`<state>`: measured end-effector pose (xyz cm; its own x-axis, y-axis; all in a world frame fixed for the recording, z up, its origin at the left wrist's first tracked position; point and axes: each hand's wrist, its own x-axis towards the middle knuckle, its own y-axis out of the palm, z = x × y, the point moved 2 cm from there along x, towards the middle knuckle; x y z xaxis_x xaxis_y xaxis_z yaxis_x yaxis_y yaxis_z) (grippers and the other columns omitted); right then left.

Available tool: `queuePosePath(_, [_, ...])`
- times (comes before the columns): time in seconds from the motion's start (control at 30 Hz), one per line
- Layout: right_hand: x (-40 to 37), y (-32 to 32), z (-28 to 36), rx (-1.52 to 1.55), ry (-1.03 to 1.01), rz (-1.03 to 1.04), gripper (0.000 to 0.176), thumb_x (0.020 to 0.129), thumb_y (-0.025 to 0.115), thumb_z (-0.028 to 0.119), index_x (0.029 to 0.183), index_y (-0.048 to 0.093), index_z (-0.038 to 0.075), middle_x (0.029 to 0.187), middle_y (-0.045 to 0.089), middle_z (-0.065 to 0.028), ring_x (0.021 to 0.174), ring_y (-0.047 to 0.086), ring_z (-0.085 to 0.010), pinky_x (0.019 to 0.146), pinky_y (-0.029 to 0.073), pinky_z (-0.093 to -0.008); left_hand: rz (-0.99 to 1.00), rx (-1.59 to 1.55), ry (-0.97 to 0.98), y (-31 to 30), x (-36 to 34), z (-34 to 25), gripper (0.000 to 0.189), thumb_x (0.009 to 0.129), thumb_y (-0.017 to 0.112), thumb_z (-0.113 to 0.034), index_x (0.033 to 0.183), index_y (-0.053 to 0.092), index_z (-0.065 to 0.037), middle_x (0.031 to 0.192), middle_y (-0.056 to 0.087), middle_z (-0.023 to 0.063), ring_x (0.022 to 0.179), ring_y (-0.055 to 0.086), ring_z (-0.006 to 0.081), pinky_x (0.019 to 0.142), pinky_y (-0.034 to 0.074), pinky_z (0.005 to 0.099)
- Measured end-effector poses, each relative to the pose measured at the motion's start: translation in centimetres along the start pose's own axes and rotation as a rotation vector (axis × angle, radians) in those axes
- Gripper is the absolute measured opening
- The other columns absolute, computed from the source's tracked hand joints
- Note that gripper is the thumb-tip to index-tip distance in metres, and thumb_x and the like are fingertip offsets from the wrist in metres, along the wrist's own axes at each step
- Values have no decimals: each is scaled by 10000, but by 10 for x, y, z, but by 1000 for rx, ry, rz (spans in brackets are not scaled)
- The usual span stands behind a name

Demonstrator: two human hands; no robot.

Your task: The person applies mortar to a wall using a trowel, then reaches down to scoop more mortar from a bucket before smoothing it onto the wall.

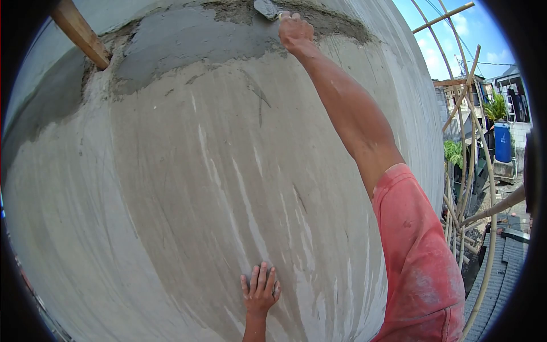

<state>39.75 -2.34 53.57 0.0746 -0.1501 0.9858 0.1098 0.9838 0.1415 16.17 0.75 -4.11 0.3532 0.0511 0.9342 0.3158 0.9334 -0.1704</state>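
My right hand [296, 31] is raised high on the wall, its fingers wrapped round the handle of a trowel [266, 8]. The trowel's blade, smeared with grey mortar, lies at a rough, unfinished strip [350, 25] near the top edge of the view. Left of it spreads a band of wet grey mortar [176, 43], darker than the dry plaster beneath. Low on the wall [188, 171], my left hand [261, 289] rests flat with fingers spread, holding nothing. Pale streaks run down the plaster above it.
A wooden beam [82, 34] juts from the wall at upper left. Bamboo scaffolding poles [493, 208] stand on the right. Beyond them, far below, are a corrugated roof [498, 279], a blue barrel [502, 142] and houses.
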Motion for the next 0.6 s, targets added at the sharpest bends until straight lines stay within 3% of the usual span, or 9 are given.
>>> queuePosePath(0.17, [-15,0,25,-4,-71,-36,295,893,417,136,1153,472,9,1094,554,-190,970,601,-327,768,516,-402,13,-18,-19,-1,0,-1,349,845,488,-359,1137,624,-224,1306,515,5,1260,413,185,1107,167,480])
queuePosePath(0.27, [-33,5,35,-12,-113,-66,338,881,447,130,1199,451,16,1098,539,-187,967,599,-301,748,537,-367,-18,-39,5,0,1,1,365,807,527,-318,1136,621,-189,1304,510,55,1250,421,224,1100,173,503])
queuePosePath(0.4, [-35,18,13,-120,-211,-191,401,871,460,129,1260,413,47,1087,541,-180,940,606,-293,728,543,-368,-21,-36,9,0,-1,1,361,815,513,-321,1131,627,-188,1300,513,53,1249,421,224,1102,171,499])
queuePosePath(0.6, [-34,37,-21,-169,-168,-266,430,872,436,105,1299,394,77,1052,549,-146,941,599,-307,695,541,-393,17,-15,-18,0,-2,2,350,836,497,-346,1146,618,-234,1313,508,-1,1260,414,180,1106,176,470])
